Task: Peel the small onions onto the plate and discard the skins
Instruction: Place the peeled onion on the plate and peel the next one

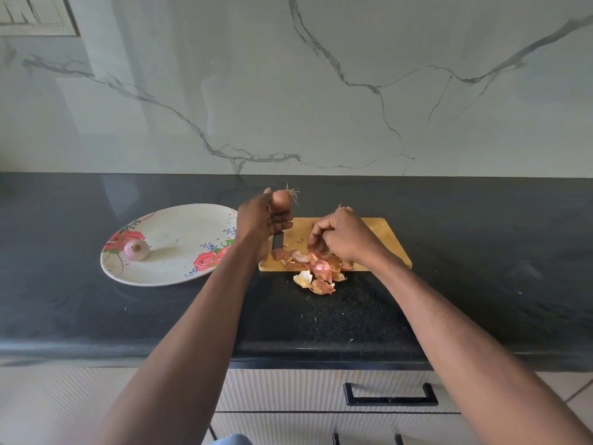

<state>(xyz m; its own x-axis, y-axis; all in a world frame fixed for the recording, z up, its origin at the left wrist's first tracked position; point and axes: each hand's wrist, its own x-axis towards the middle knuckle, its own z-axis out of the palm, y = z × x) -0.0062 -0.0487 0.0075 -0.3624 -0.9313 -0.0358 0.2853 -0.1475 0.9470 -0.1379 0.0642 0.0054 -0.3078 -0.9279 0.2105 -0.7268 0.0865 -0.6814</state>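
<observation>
Skins (316, 268) spill off the cutting board's (382, 232) near edge; right hand (345, 239) curls among them. Above the board's left corner, left hand (261, 220) grips an unpeeled onion (281, 200). Sweeping carelessly could scatter skins floorward.

White plate (179, 220) — red roses; black countertop (96, 316).

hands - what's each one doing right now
Left hand: holds an unpeeled onion, lifted off the board.
Right hand: fingers curled down on the skins; grip cannot be told.
</observation>
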